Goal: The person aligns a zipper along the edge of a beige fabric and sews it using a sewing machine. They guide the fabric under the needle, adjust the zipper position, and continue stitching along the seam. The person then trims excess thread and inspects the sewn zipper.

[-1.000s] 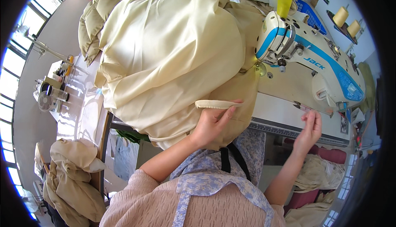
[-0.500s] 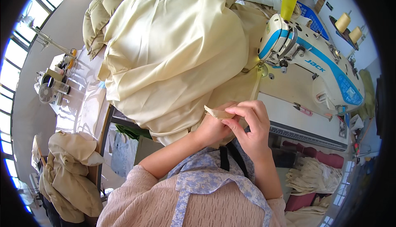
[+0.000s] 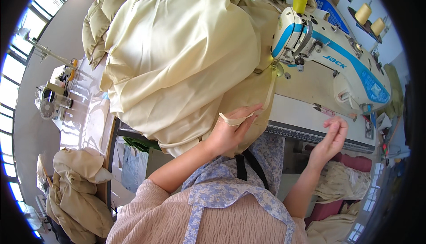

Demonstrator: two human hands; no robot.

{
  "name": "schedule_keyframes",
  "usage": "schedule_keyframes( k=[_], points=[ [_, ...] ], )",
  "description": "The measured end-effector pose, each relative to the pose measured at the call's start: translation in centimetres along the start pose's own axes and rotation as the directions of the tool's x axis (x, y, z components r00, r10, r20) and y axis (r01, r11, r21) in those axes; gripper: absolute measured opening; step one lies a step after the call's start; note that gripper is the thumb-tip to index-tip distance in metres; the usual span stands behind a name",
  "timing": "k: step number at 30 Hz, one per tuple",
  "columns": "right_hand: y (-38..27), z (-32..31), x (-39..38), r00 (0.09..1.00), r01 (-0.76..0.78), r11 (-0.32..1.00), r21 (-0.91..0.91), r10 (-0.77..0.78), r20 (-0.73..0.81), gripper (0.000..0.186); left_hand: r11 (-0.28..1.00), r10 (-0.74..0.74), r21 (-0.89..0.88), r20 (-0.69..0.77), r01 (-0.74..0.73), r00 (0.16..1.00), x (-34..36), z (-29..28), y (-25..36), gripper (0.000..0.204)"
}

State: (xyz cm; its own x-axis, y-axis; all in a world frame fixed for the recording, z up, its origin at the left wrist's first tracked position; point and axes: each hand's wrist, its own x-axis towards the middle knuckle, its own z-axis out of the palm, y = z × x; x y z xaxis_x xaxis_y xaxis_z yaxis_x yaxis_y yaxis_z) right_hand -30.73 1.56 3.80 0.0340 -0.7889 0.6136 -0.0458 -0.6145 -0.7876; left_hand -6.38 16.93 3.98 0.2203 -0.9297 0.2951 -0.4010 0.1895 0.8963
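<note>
A large cream satiny fabric [image 3: 177, 53], bunched up and joined to a quilted puffy part [image 3: 100, 31], covers the middle of the table. My left hand [image 3: 228, 131] is closed on its near edge, and a narrow strip of the cloth sticks up between thumb and fingers. Apart from the cloth, my right hand [image 3: 330, 140] is over the table's front edge at the right, its fingers curled in and nothing visible in them. Just beyond it lies a small pink-handled tool [image 3: 327, 111]. The fabric's right side runs to the needle area of the sewing machine [image 3: 328, 53].
Thread cones [image 3: 363, 13] stand at the far right, near a blue basket [image 3: 330, 11]. A small fan [image 3: 47, 109] and other items sit on the left table. Beige garments [image 3: 80, 191] hang at lower left. Folded cloth pieces [image 3: 341, 179] fill the space under the machine table.
My right hand has let go of the fabric edge and moved right, toward the pink-handled tool. The left hand still grips the cloth. The whole view has shifted slightly.
</note>
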Motion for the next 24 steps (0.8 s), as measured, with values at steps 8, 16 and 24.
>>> schedule_keyframes(
  k=[8, 16, 24],
  points=[
    [-2.6, 2.6, -1.8, 0.821, 0.054, 0.96, -0.274, 0.113, 0.56, 0.068, 0.871, 0.37, 0.368, -0.058, -0.325, 0.927, 0.3, 0.3, -0.2, 0.035],
    [-0.5, 7.8, -4.2, 0.89, 0.254, 0.965, -0.066, -0.206, 0.408, 0.021, 0.821, 0.352, 0.444, 0.1, -0.358, 0.931, 2.1, -0.1, 0.8, 0.05],
    [0.0, 4.7, -4.2, 0.846, 0.27, 0.951, -0.15, -0.16, 0.509, 0.055, 0.779, 0.314, 0.546, 0.085, -0.308, 0.946, 8.3, -0.2, -2.6, 0.042]
  ],
)
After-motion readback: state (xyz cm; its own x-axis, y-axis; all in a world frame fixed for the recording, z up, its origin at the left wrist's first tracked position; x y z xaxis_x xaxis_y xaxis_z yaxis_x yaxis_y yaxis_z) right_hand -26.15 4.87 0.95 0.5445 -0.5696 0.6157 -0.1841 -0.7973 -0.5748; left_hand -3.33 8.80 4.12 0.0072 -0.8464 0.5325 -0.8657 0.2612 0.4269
